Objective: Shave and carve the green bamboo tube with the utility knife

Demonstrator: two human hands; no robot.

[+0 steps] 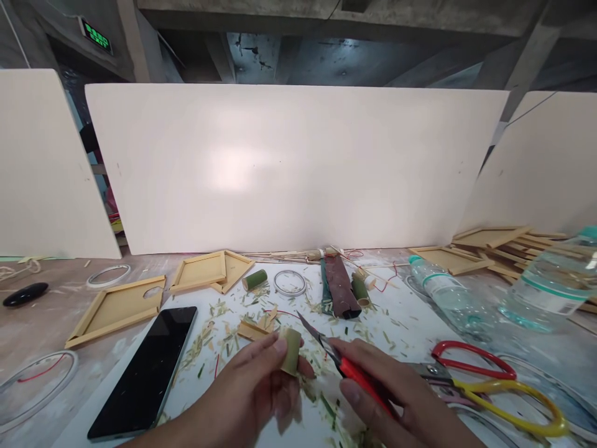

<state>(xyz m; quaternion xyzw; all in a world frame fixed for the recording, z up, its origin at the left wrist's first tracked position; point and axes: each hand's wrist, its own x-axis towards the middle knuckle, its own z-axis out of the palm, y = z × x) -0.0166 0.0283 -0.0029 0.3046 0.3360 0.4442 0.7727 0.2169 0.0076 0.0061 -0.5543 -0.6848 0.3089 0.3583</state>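
My left hand (263, 386) is closed on a short pale-green bamboo piece (291, 350), thumb on its near side. In my right hand (387, 392) is a red-handled knife (361, 379), its pointed blade aimed up and left. A gap separates the blade from the bamboo. Green and pale shavings (198, 339) litter the white board (387, 361) beneath. Beyond my hands lie a green bamboo piece (255, 280), another green bamboo piece (360, 289), some flat tan scraps (254, 328) and a dark brown rolled strip (342, 286).
A black phone (144, 373) lies at left, near wooden frames (116, 308). Red-and-yellow-handled scissors (471, 376) rest by my right hand. Farther right are a lying plastic bottle (448, 295), a large bottle (550, 286) and stacked frames (494, 246). A white panel (298, 168) closes off the back.
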